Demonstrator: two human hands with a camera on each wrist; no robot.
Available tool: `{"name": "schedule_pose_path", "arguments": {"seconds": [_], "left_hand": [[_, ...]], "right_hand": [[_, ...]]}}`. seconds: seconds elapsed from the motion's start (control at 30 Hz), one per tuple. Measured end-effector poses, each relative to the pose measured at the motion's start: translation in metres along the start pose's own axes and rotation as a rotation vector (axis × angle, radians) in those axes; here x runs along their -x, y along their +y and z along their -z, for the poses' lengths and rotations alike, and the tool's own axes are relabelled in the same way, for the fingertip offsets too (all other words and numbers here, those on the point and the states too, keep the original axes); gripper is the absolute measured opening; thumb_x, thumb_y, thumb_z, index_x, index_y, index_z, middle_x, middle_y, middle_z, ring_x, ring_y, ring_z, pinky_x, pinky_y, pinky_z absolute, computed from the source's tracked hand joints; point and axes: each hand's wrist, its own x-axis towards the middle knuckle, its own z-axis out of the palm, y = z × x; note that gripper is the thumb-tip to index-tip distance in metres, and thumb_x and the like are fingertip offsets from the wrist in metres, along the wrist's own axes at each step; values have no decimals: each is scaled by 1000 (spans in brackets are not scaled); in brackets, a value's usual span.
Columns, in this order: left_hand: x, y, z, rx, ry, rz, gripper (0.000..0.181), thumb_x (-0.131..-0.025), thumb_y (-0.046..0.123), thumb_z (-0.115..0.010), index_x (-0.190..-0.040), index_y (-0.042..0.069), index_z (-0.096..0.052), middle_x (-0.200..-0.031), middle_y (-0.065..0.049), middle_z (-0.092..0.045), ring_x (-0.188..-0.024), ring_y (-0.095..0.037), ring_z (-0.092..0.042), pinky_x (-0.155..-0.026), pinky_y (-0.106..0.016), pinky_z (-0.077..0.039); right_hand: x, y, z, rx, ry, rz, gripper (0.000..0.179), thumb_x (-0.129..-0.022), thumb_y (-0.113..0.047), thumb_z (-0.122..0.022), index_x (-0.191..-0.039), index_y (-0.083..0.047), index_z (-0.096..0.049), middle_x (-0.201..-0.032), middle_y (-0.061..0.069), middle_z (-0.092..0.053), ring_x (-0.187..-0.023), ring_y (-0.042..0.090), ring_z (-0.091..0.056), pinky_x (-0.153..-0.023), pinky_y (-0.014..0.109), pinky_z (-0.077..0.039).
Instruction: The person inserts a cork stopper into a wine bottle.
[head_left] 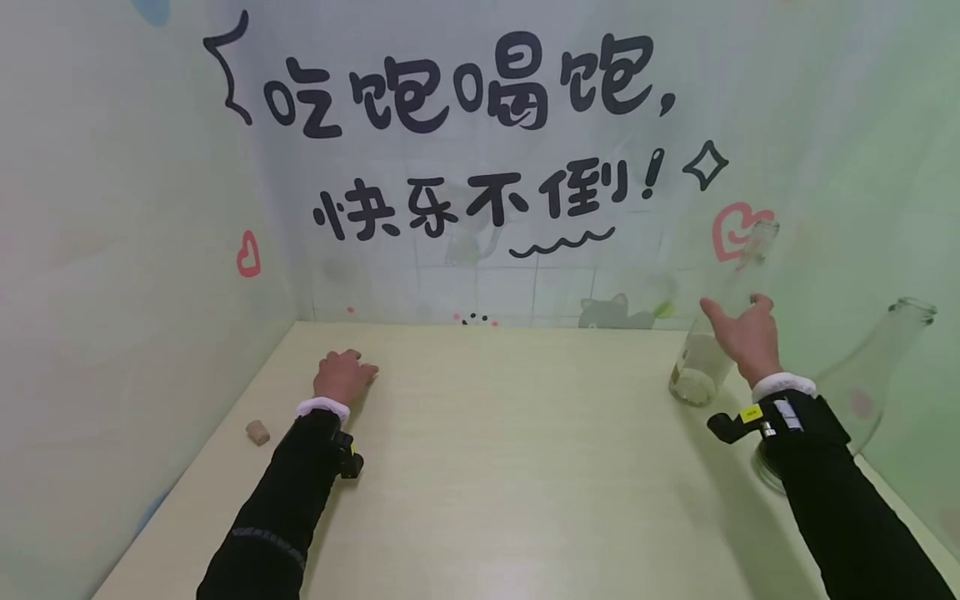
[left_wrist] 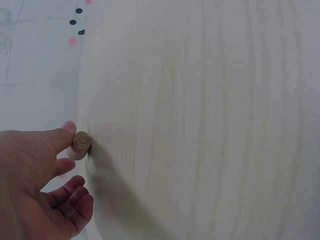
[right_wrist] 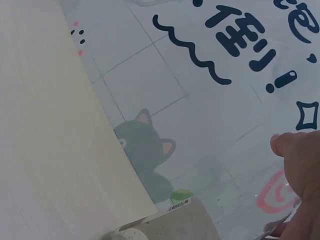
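In the left wrist view, my left hand (left_wrist: 50, 185) pinches a small cork (left_wrist: 82, 142) between thumb and forefinger, close over the table. The head view shows this left hand (head_left: 345, 379) toward the back left, with the cork hidden there. My right hand (head_left: 750, 340) is at a tall clear glass bottle (head_left: 697, 371) at the back right, thumb and fingers spread apart near its upper part. The bottle contains something pale in its lower part. In the right wrist view, the bottle (right_wrist: 185, 220) shows at the bottom edge, and the right hand (right_wrist: 302, 175) at the right edge.
Another cork (head_left: 257, 432) lies on the table (head_left: 510, 467) left of my left forearm. A wide-bodied clear glass vessel (head_left: 862, 375) stands at the right, partly behind my right forearm. Printed walls (head_left: 480, 292) enclose the back and both sides.
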Motion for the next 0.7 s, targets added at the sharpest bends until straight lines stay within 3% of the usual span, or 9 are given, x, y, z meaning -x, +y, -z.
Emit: {"name": "schedule_pose_path", "arguments": {"seconds": [0.1, 0.23, 0.37, 0.5, 0.7], "left_hand": [[0, 5, -2, 30, 14, 5, 41, -91, 32, -59, -103, -6, -68, -100, -26, -61, -91, -40, -53, -75, -48, -45], [2, 10, -5, 71, 11, 25, 31, -89, 29, -62, -77, 1, -65, -77, -12, -58, -71, -27, -49, -61, -36, -39], [2, 12, -8, 67, 1, 25, 26, -89, 28, -62, -85, 3, -67, -83, -10, -62, -73, -25, -53, -63, -36, -44], [0, 12, -11, 73, -10, 17, 29, -91, 25, -59, -99, 0, -70, -99, -14, -67, -85, -29, -59, -74, -43, -49], [-1, 11, -11, 138, -21, 2, 34, -94, 21, -52, -112, -5, -66, -113, -21, -64, -98, -36, -60, -84, -49, -46]], "right_hand": [[-3, 4, -2, -51, -2, 22, 108, -87, -65, -46, -152, 4, 5, -149, 38, -12, -135, 52, -22, -103, 61, -25], [-6, 9, -7, -120, 13, 24, 105, -87, -63, -49, -154, -2, 3, -150, 35, -18, -133, 51, -26, -101, 61, -29], [-7, 11, -9, -173, 37, 20, 101, -86, -61, -53, -155, -6, -3, -149, 31, -23, -130, 49, -32, -99, 60, -32], [-6, 11, -9, -179, 36, 39, 100, -86, -61, -54, -154, -4, -7, -147, 31, -27, -128, 48, -35, -98, 58, -35], [-6, 15, -10, -170, 17, 71, 100, -86, -61, -54, -154, -4, -9, -145, 32, -30, -125, 49, -38, -97, 58, -35]]}}
